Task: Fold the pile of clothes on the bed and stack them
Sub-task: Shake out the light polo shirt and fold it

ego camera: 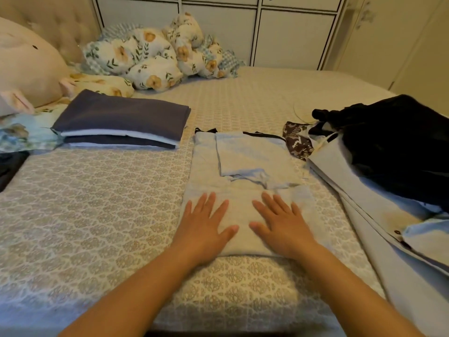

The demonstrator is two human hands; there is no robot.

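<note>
On bed (97,215): both hands pressing a pale top (243,166).
Left hand (206,227), right hand (279,227) lying flat, grasping nothing; smoothing outward advisable before folding toward stack (121,122).

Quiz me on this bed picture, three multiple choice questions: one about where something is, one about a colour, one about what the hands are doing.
1. Where is the folded stack?
A. left of the pale shirt
B. on the black pile
C. on the floor

2. What colour is the stack's top piece?
A. red
B. dark blue-grey
C. yellow

3. How are both hands?
A. gripping a hanger
B. in fists in the air
C. flat on the pale shirt

Answers:
1 A: it lies left of the pale shirt, across from the unfolded pile.
2 B: the top layer is dark blue-grey.
3 C: left hand and right hand press flat with spread fingers.
</note>
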